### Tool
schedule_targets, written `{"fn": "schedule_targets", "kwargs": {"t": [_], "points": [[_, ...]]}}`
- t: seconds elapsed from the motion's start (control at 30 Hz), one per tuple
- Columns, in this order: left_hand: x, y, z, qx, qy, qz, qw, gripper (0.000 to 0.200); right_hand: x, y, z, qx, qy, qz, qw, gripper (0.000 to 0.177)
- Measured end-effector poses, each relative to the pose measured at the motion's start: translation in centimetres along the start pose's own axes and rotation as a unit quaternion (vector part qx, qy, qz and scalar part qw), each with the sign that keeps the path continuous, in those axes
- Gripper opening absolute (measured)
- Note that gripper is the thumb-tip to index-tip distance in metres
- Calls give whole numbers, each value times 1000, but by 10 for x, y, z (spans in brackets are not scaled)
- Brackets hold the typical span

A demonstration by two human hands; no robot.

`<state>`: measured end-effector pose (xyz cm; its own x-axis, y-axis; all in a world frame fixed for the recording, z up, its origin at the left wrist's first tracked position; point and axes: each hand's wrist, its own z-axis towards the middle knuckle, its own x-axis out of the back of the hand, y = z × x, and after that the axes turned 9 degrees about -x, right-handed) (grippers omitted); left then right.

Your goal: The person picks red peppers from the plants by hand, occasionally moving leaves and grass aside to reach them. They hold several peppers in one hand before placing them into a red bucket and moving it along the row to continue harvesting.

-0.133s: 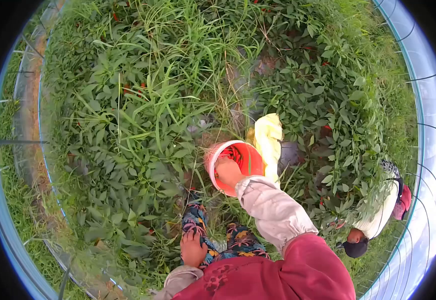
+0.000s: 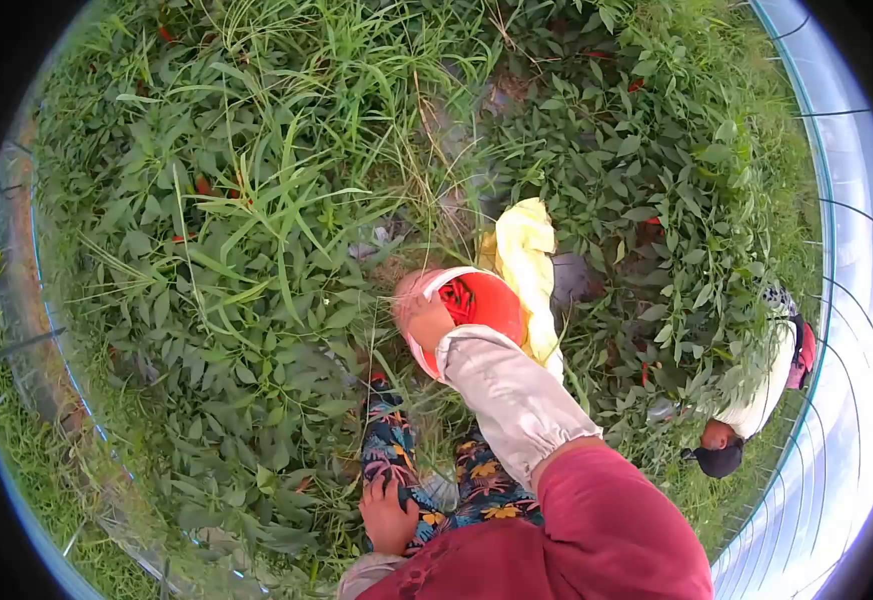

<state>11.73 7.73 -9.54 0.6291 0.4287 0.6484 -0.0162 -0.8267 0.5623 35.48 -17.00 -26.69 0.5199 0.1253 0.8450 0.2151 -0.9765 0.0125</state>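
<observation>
A red bucket with a pale rim (image 2: 501,300) stands tilted among the plants and holds red chili peppers (image 2: 459,302). My right hand (image 2: 429,318) is at the bucket's left rim, its wrist in a light sleeve cover crossing the opening. Its fingers are blurred against the rim, so I cannot make out whether they grip it. My left hand (image 2: 389,515) lies on my knee in patterned trousers (image 2: 388,440), fingers spread and holding nothing. Right beside the bucket is a yellow bag (image 2: 526,250).
Leafy pepper plants (image 2: 286,350) with a few red peppers grow on both sides, mixed with tall grass (image 2: 306,170). To the right, another person (image 2: 761,400) in a dark cap bends among the plants. A greenhouse film wall with hoops (image 2: 861,300) curves along the right.
My right hand has moved leftward from inside the bucket to its left rim. The view has shifted slightly. My left hand stays on my knee.
</observation>
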Motion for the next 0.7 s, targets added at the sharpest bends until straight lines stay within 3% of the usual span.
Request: {"fn": "schedule_targets", "kwargs": {"t": [0.07, 0.3, 0.43, 0.5, 0.57, 0.63, 0.7], "points": [[7, -8, 9, 20, -22, 6, 1000, 51, -14, 4, 26, 15, -44, -54, 997, 36], [29, -39, 28, 15, -33, -24, 999, 49, -59, 15, 59, -10, -16, -142, 990, 34], [46, -50, 45, 35, -40, -42, 998, 51, -72, 3, 81, -52, -182, -161, 969, 33], [53, -54, 49, 53, -45, -47, 996, 52, -69, 6, 71, 13, -178, -206, 962, 30], [56, -57, 49, 34, -23, -40, 998, 50, -76, 19, 51, 29, -113, -204, 972, 23], [60, -57, 53, 42, -17, -43, 998, 51, -17, 39, 32, 37, -131, -144, 980, 20], [59, -56, 56, 47, -9, -42, 998, 51, 16, 68, 15, 28, -54, -98, 993, 24]]}}
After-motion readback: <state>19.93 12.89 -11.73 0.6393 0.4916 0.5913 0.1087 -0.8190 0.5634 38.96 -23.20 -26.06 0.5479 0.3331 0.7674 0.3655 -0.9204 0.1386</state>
